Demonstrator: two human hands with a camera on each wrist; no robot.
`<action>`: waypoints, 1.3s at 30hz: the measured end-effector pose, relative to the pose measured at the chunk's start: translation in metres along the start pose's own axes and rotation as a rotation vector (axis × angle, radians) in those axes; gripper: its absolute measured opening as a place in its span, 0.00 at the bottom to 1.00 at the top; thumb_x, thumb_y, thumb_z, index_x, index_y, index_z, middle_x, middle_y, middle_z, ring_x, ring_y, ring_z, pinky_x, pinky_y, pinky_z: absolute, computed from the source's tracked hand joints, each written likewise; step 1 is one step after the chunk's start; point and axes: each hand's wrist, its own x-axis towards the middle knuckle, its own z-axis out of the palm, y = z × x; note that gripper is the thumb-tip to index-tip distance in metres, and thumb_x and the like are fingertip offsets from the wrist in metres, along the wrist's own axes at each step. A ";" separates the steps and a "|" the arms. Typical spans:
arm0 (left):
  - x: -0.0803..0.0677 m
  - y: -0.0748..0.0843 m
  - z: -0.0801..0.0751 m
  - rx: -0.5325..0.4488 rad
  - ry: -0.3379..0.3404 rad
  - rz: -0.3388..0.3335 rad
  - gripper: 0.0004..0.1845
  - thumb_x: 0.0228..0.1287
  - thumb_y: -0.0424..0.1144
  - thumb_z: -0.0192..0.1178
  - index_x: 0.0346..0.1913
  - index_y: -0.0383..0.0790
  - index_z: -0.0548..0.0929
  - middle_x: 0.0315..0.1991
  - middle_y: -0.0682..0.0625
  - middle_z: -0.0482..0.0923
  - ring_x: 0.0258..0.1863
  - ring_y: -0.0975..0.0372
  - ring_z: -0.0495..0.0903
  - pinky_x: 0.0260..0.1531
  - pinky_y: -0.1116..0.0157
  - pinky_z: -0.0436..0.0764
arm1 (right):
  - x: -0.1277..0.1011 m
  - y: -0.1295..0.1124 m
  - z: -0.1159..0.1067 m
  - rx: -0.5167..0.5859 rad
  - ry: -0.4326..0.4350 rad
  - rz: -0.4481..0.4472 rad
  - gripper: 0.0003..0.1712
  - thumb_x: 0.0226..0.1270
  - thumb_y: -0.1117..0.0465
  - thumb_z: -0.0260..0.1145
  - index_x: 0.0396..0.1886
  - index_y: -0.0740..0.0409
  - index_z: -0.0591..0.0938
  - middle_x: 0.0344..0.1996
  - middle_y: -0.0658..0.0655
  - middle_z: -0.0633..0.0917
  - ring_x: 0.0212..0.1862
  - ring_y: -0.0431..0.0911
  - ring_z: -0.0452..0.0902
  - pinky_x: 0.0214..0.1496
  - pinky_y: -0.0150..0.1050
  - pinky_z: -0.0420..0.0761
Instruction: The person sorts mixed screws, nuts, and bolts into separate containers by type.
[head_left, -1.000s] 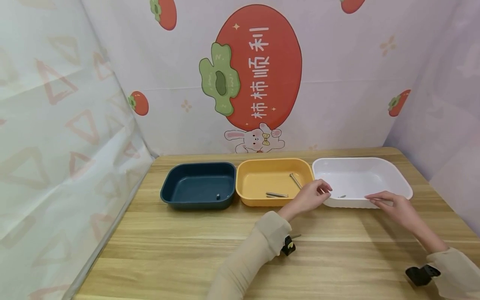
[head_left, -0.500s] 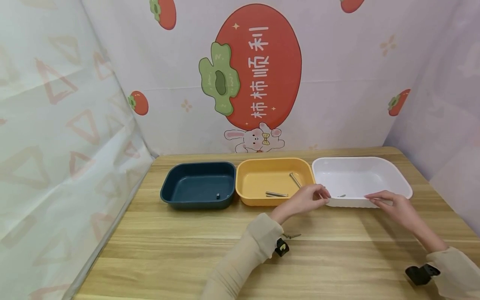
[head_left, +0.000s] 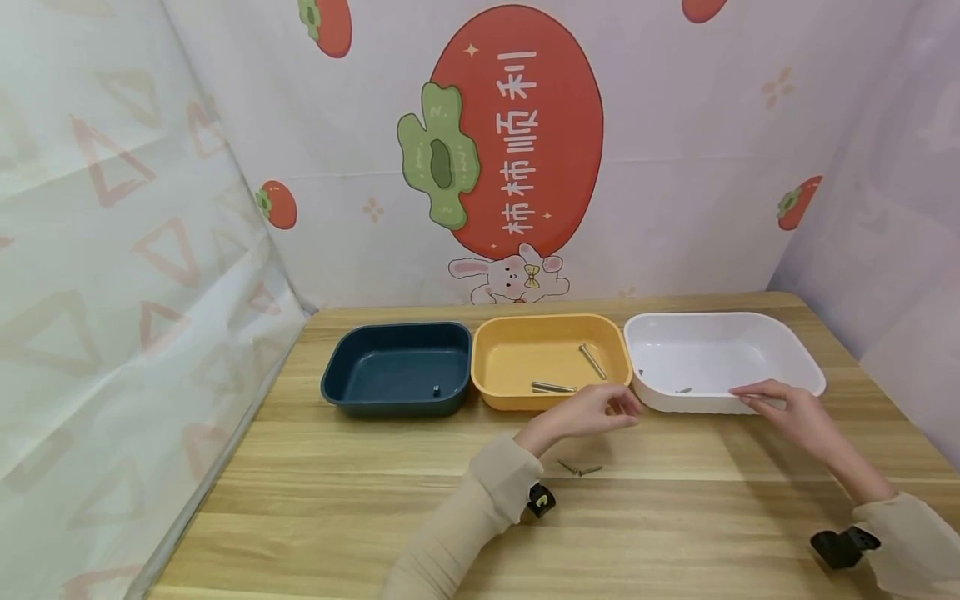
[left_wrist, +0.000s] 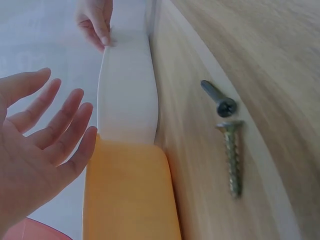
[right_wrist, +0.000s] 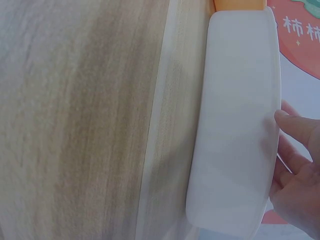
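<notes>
Your left hand (head_left: 600, 410) hovers, fingers spread and empty, above two screws (head_left: 579, 469): small, stiff, light, likely slippery, so pinch one mid-shank while your right hand (head_left: 787, 410) fingertips rest on the white tray (head_left: 787, 333) rim

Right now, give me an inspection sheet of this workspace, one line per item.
Surface: light wooden table, plank grain.
Job's things: white plastic tray with small bits of hardware inside; two metal screws loose on the table, one dark and one pale.
Clutter: orange plastic tray holding long metal rods; dark blue plastic tray with one small dark piece.
Hands: left hand open, holding nothing, above the table in front of the orange tray; right hand touches the white tray's near rim with straight fingers.
Cables: nothing seen.
Surroundings: cloth backdrop with a red persimmon print; black wrist cameras on both sleeves.
</notes>
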 end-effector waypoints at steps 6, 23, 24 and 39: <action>-0.012 -0.005 -0.002 0.050 -0.034 0.010 0.10 0.61 0.38 0.55 0.43 0.38 0.77 0.38 0.54 0.78 0.34 0.74 0.72 0.35 0.82 0.69 | 0.000 -0.002 0.000 0.006 -0.004 0.001 0.08 0.56 0.71 0.60 0.36 0.69 0.80 0.35 0.27 0.74 0.38 0.16 0.65 0.33 0.15 0.68; -0.037 -0.013 -0.010 0.149 -0.058 0.007 0.09 0.61 0.40 0.55 0.41 0.40 0.78 0.37 0.55 0.78 0.34 0.74 0.73 0.36 0.80 0.71 | 0.000 -0.001 0.001 -0.009 0.012 0.011 0.07 0.56 0.71 0.61 0.36 0.69 0.80 0.34 0.25 0.73 0.39 0.15 0.64 0.34 0.14 0.67; -0.038 -0.014 -0.010 0.153 -0.063 0.000 0.09 0.61 0.40 0.55 0.41 0.41 0.78 0.37 0.56 0.78 0.34 0.74 0.73 0.35 0.80 0.70 | 0.000 -0.001 0.001 -0.007 0.010 0.012 0.08 0.56 0.71 0.60 0.36 0.69 0.80 0.35 0.25 0.73 0.39 0.15 0.64 0.34 0.14 0.67; -0.058 -0.029 -0.011 0.159 -0.126 -0.030 0.08 0.61 0.39 0.55 0.40 0.40 0.78 0.35 0.55 0.77 0.33 0.72 0.73 0.35 0.79 0.71 | 0.000 0.000 0.001 -0.007 0.002 0.030 0.08 0.57 0.70 0.60 0.36 0.69 0.80 0.35 0.25 0.72 0.38 0.15 0.64 0.32 0.15 0.67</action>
